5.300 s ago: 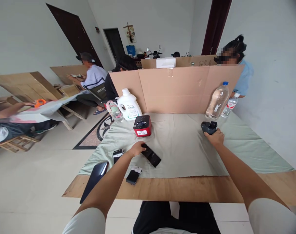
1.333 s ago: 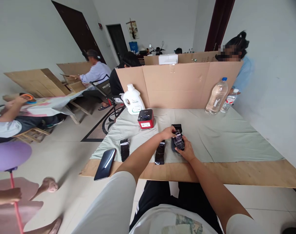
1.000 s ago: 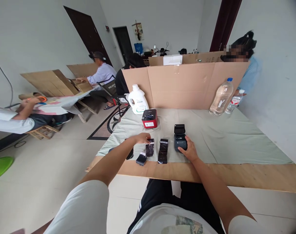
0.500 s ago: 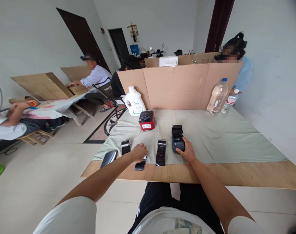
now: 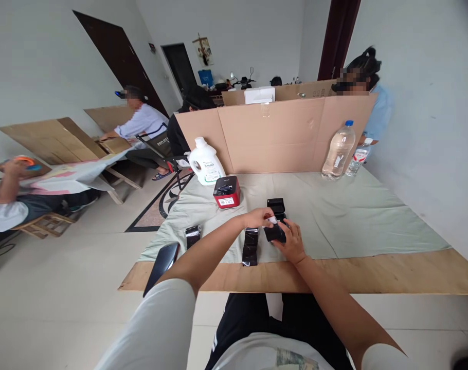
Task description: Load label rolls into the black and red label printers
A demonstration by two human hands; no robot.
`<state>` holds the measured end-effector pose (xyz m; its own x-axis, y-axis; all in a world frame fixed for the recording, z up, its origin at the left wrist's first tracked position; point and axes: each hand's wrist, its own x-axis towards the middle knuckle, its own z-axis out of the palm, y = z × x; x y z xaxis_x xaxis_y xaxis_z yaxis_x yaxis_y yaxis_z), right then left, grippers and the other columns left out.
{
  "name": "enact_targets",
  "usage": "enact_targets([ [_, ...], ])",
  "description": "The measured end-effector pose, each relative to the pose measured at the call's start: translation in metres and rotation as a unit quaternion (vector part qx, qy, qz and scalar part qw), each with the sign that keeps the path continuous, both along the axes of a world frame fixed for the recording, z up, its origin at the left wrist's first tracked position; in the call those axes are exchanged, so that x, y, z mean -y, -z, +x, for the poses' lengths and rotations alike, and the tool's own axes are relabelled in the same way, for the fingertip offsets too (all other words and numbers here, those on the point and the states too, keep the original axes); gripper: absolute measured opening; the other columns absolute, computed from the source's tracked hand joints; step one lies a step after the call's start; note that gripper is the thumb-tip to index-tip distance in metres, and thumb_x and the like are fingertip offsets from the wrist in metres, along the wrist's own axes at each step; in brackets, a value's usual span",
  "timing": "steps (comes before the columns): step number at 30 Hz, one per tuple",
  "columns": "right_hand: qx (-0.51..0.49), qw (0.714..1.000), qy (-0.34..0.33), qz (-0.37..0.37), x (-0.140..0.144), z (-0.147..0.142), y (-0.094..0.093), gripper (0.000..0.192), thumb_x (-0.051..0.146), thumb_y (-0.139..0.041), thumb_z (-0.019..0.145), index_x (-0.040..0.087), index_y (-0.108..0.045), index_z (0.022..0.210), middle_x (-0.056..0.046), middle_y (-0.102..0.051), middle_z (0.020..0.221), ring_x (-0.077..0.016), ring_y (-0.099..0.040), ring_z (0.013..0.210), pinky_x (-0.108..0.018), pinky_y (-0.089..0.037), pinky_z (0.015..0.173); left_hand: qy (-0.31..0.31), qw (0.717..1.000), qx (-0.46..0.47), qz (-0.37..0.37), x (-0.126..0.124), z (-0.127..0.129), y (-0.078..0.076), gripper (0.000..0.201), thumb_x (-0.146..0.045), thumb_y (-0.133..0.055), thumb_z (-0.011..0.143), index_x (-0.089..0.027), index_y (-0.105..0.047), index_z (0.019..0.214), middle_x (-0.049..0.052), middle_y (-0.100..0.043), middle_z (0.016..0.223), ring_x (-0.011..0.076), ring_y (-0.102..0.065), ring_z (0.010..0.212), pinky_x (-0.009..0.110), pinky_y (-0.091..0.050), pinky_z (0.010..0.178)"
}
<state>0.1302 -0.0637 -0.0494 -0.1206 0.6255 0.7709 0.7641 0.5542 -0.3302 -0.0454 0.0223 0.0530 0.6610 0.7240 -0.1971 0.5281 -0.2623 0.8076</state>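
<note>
Small roll: one, white at the end that shows, pinched in the left hand's fingers and poised at the printer's opening; dark parts below it blend with the printer, so its full shape is unclear.
Portable printer: one, black, compact, its hinged lid standing open just beyond both sets of fingers.
Left fingers: closed on the small roll.
Right fingers: bent, touching the printer's right side, the right hand near the roll; I cannot tell whether they grip.
Black strip: one, flat, just left of and nearer than the left fingers.
Black-film roll: one, farther left.
Phone-like slab: one, glossy, farthest left on the tabletop.
Red-and-black box: one, left of and beyond the left fingers.
White jug: one, behind that box.
Clear bottles: two, a large blue-capped bottle and a smaller bottle, well beyond the right fingers.
Cardboard screen: one, beyond everything above.
</note>
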Motion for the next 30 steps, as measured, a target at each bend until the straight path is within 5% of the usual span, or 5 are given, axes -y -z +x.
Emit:
enact_targets([
  [3, 0.015, 1.000, 0.015, -0.001, -0.002, 0.007, 0.000, 0.024, 0.027, -0.056, 0.085, 0.021, -0.064, 0.107, -0.009, -0.059, 0.101, -0.0221, -0.050, 0.096, -0.038, -0.042, 0.088, -0.053, 0.991, -0.072, 0.099, -0.019, 0.027, 0.012, 0.031, -0.022, -0.071, 0.065, -0.019, -0.048, 0.085, -0.004, -0.055, 0.075, 0.0121, -0.051, 0.070, 0.022, -0.039, 0.061],
  [7, 0.045, 0.998, 0.025, -0.026, -0.007, 0.013, 0.000, 0.021, 0.015, -0.050, 0.085, 0.022, -0.069, 0.092, -0.005, -0.063, 0.087, -0.0200, -0.050, 0.088, -0.034, -0.040, 0.082, -0.071, 0.969, -0.169, 0.168, -0.023, 0.045, 0.019, 0.028, -0.026, -0.069, 0.069, -0.021, -0.049, 0.087, -0.002, -0.059, 0.081, 0.0148, -0.055, 0.074, 0.024, -0.039, 0.062],
  [18, 0.045, 0.996, 0.028, -0.074, -0.014, 0.017, -0.009, 0.022, 0.013, -0.051, 0.083, 0.019, -0.068, 0.094, -0.007, -0.064, 0.088, -0.0210, -0.051, 0.087, -0.035, -0.041, 0.081, -0.066, 0.923, -0.265, 0.270, -0.011, 0.058, 0.026, 0.021, -0.028, -0.060, 0.075, -0.022, -0.052, 0.093, 0.005, -0.066, 0.092, 0.0243, -0.061, 0.094, 0.034, -0.043, 0.082],
  [30, 0.063, 0.995, 0.008, -0.073, -0.020, 0.017, -0.013, 0.022, 0.012, -0.048, 0.084, 0.020, -0.066, 0.091, -0.007, -0.065, 0.094, -0.0211, -0.052, 0.086, -0.034, -0.045, 0.080, -0.089, 0.899, -0.273, 0.330, 0.002, 0.060, 0.031, 0.018, -0.022, -0.053, 0.078, -0.019, -0.052, 0.096, 0.010, -0.066, 0.096, 0.0293, -0.055, 0.100, 0.040, -0.040, 0.084],
])
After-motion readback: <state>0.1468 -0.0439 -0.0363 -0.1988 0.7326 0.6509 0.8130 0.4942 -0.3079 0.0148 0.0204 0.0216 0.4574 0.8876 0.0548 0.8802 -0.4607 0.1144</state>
